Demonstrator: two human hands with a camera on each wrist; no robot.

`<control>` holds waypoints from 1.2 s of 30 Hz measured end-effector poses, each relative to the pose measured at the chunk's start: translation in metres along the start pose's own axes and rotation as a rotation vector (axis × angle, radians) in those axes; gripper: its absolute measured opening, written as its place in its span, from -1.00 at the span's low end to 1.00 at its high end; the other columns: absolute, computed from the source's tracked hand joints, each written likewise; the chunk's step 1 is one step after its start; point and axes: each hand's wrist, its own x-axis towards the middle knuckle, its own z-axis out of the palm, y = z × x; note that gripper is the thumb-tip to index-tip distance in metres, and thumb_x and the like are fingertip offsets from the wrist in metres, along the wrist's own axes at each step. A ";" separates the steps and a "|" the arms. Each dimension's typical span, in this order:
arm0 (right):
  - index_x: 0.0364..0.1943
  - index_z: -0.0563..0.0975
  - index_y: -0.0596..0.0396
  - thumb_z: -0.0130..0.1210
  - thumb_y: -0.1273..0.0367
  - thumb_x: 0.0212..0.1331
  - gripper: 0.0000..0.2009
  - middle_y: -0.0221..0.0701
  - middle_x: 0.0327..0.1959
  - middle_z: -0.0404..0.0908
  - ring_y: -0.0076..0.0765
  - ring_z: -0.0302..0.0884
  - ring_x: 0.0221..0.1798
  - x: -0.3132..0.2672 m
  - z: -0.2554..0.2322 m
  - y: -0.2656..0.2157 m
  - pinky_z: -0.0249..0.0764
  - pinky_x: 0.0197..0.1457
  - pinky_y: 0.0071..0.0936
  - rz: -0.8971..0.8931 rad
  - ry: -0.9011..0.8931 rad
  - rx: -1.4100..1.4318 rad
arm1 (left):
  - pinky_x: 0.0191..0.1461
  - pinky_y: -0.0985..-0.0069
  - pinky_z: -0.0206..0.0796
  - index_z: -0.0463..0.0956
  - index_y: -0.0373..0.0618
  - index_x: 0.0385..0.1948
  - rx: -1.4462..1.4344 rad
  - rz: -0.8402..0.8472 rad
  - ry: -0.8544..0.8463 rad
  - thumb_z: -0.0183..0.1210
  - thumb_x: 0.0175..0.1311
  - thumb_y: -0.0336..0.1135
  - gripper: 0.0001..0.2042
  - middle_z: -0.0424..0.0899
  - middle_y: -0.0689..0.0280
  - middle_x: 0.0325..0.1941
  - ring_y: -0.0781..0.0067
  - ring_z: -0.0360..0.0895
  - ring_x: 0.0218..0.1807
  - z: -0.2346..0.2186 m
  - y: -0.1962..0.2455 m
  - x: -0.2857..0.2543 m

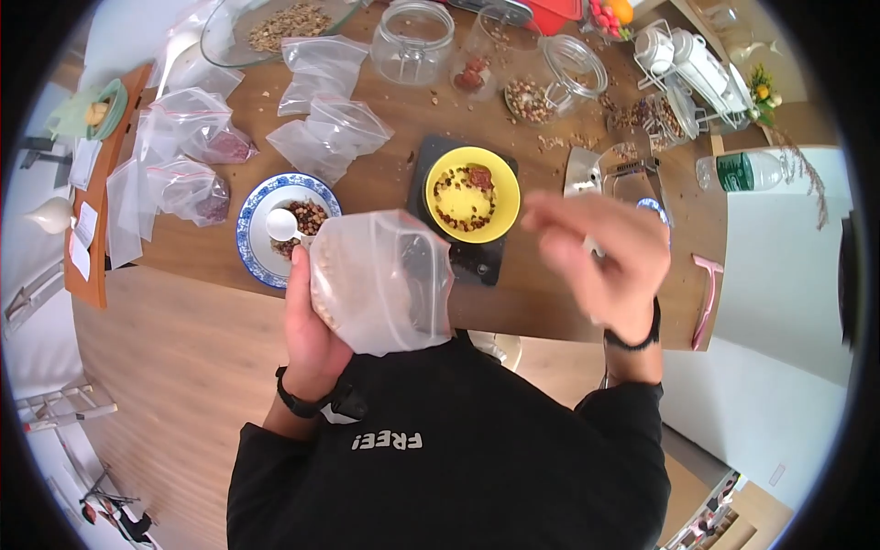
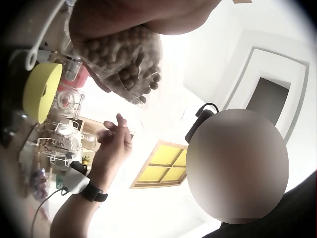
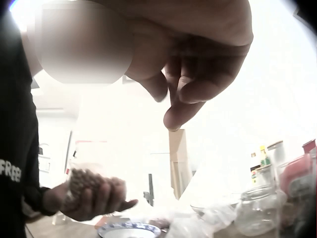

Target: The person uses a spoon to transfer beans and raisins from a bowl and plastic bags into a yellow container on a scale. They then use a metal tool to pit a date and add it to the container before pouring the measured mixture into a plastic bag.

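My left hand [image 1: 310,325] holds a clear zip bag [image 1: 380,280] from its left side, above the table's front edge. Round beige pieces [image 2: 126,57] fill the lower part of the bag, seen close up in the left wrist view. Raised to the right of the yellow bowl [image 1: 464,203], my right hand [image 1: 600,261] is blurred, its fingers loosely bent with nothing between them. That bowl stands on a black scale [image 1: 486,266] and has dark red and yellowish bits inside. A blue-rimmed plate [image 1: 249,246] with mixed beans and a white spoon [image 1: 281,225] lies left of the bag.
Zip bags [image 1: 330,137] lie at the back left near a glass bowl [image 1: 220,50]. Glass jars [image 1: 412,46] stand along the back. To the right are a plastic bottle [image 1: 738,171], a white rack [image 1: 692,69] and a pink razor-shaped tool [image 1: 707,302].
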 end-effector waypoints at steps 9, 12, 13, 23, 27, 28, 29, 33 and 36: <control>-0.18 0.69 0.02 0.48 0.23 -0.05 -0.66 -0.35 0.04 0.68 -0.22 0.67 -0.34 0.023 0.038 -0.028 0.60 -0.32 -0.42 -0.136 -0.372 0.072 | 0.53 0.23 0.12 0.17 -0.22 0.43 0.039 0.114 -0.205 -0.37 0.61 0.15 -0.36 0.38 0.15 0.43 0.25 0.33 0.45 0.025 -0.007 -0.001; -0.19 0.70 0.01 0.44 0.34 -0.01 -0.73 -0.38 -0.04 0.71 -0.18 0.67 -0.32 0.050 0.044 -0.038 0.58 -0.32 -0.40 -0.104 -0.420 0.169 | 0.53 0.23 0.10 0.14 -0.20 0.45 -0.053 0.097 -0.218 -0.35 0.63 0.07 -0.41 0.35 0.18 0.45 0.26 0.30 0.46 0.022 -0.002 0.004; -0.18 0.70 0.02 0.43 0.38 0.00 -0.75 -0.39 -0.08 0.72 -0.16 0.67 -0.31 0.061 0.046 -0.045 0.57 -0.32 -0.39 -0.068 -0.454 0.187 | 0.53 0.23 0.10 0.14 -0.20 0.45 -0.067 0.121 -0.222 -0.35 0.63 0.07 -0.41 0.35 0.18 0.45 0.26 0.30 0.46 0.022 0.002 0.005; -0.26 0.71 -0.02 0.29 0.44 0.05 -0.85 -0.28 -0.37 0.69 -0.05 0.63 -0.36 0.134 0.066 -0.061 0.50 -0.32 -0.23 -0.104 -0.685 0.117 | 0.54 0.20 0.08 0.03 -0.17 0.49 -0.069 0.235 -0.260 -0.23 0.61 0.02 -0.42 0.29 0.17 0.49 0.25 0.29 0.47 0.006 0.038 0.009; -0.34 0.65 0.09 0.24 0.42 0.09 -0.92 -0.18 -0.48 0.61 0.05 0.60 -0.41 0.185 0.062 -0.078 0.44 -0.36 -0.19 -0.138 -0.546 -0.132 | 0.54 0.09 0.09 -0.03 -0.06 0.53 0.105 0.222 -0.321 -0.29 0.61 0.04 -0.41 0.25 0.06 0.52 0.12 0.29 0.48 -0.015 0.053 0.011; -0.38 0.62 0.13 0.24 0.40 0.10 -0.91 -0.14 -0.51 0.58 0.07 0.58 -0.42 0.196 0.063 -0.080 0.42 -0.38 -0.19 -0.127 -0.490 -0.249 | 0.54 0.09 0.09 -0.03 -0.06 0.53 0.106 0.221 -0.323 -0.29 0.61 0.04 -0.41 0.25 0.06 0.52 0.12 0.29 0.48 -0.016 0.057 0.010; -0.38 0.62 0.13 0.24 0.40 0.10 -0.91 -0.14 -0.51 0.58 0.07 0.58 -0.42 0.206 0.066 -0.080 0.42 -0.38 -0.19 -0.124 -0.488 -0.249 | 0.52 0.07 0.11 -0.03 -0.05 0.53 0.129 0.238 -0.295 -0.28 0.60 0.04 -0.41 0.25 0.03 0.51 0.07 0.30 0.47 -0.017 0.060 0.006; -0.44 0.57 0.17 0.20 0.33 0.16 -0.82 -0.06 -0.53 0.56 0.14 0.57 -0.40 0.253 0.095 -0.064 0.45 -0.33 -0.06 -0.331 -0.333 -0.558 | 0.48 0.06 0.17 -0.01 -0.06 0.52 0.176 0.248 -0.246 -0.24 0.57 0.07 -0.39 0.26 -0.03 0.49 -0.05 0.33 0.44 -0.024 0.067 -0.006; -0.45 0.57 0.16 0.17 0.28 0.20 -0.78 -0.07 -0.53 0.57 0.18 0.58 -0.37 0.284 0.126 -0.032 0.48 -0.26 0.01 -0.454 -0.266 -0.560 | 0.46 0.07 0.21 0.01 -0.06 0.51 0.208 0.217 -0.231 -0.25 0.58 0.06 -0.40 0.28 -0.02 0.49 -0.05 0.34 0.44 -0.027 0.068 -0.013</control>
